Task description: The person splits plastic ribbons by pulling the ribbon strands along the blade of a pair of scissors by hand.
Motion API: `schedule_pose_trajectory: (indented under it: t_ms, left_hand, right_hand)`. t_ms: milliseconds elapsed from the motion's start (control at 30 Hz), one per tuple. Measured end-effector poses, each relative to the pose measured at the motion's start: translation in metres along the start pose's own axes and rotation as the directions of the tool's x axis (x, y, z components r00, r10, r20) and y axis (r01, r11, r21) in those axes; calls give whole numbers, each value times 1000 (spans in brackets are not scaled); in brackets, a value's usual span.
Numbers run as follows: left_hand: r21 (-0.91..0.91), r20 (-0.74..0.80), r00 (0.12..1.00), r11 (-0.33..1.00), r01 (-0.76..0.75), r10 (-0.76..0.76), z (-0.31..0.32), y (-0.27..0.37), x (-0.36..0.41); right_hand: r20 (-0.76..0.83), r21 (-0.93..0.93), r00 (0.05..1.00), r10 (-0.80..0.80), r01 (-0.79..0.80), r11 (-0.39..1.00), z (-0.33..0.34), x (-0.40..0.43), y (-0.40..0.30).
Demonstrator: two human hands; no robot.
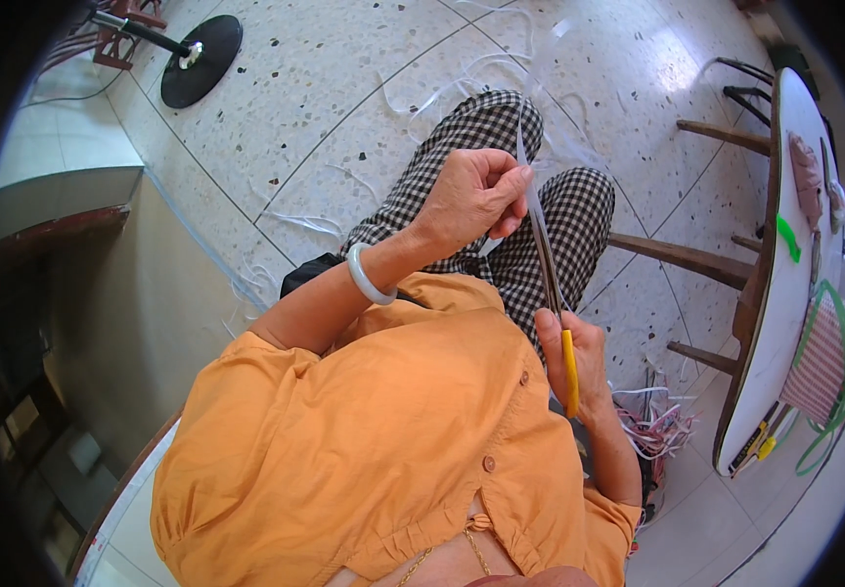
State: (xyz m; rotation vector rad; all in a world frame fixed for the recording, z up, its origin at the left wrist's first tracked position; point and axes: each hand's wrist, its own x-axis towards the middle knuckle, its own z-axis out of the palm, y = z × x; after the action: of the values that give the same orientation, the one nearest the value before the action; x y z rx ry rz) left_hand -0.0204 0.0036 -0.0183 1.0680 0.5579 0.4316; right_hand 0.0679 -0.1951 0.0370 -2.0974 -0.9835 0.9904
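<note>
Between its thumb and fingers, my left hand (477,192) pinches a white translucent plastic strip (521,136). The strip runs up past my knee towards the floor and down along the scissors. A pair of yellow-handled scissors (547,268) is gripped in my right hand (576,356), the blades pointing forward to just below my left hand. The blades lie along the strip; whether they touch it or are cutting it I cannot tell. Both hands are above my lap, over black-and-white checked trousers (433,169).
Loose white strips (459,84) litter the terrazzo floor (334,81). At right stands a white-topped table (767,352) with green strips (829,367), a red-and-white woven piece (815,359) and a cutter knife (752,444). A strip bundle (657,425) lies near my right elbow. A black round base (202,62) is at upper left.
</note>
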Motion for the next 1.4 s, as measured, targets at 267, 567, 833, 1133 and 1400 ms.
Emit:
schedule_pose_trajectory:
  t_ms: [267, 567, 833, 1133, 1400]
  left_hand:
    - [9, -3, 1000, 1000, -3, 3, 0, 0, 0]
    - [3, -8, 1000, 1000, 14, -14, 4, -1, -6]
    - [21, -11, 1000, 999, -26, 26, 4, -2, -6]
    - [31, 0, 999, 999, -42, 42, 3, -4, -5]
    - [147, -72, 994, 987, -72, 84, -6, 0, 6]
  right_hand:
    - [-15, -4, 1000, -19, 19, 1000, 1, -1, 0]
    - [1, -1, 1000, 16, -16, 1000, 3, 2, -2]
    - [-10, 0, 1000, -2, 2, 1000, 3, 3, 2]
    - [-8, 56, 998, 56, -56, 997, 5, 2, -6]
    - [-6, 13, 1000, -15, 15, 1000, 3, 1, 0]
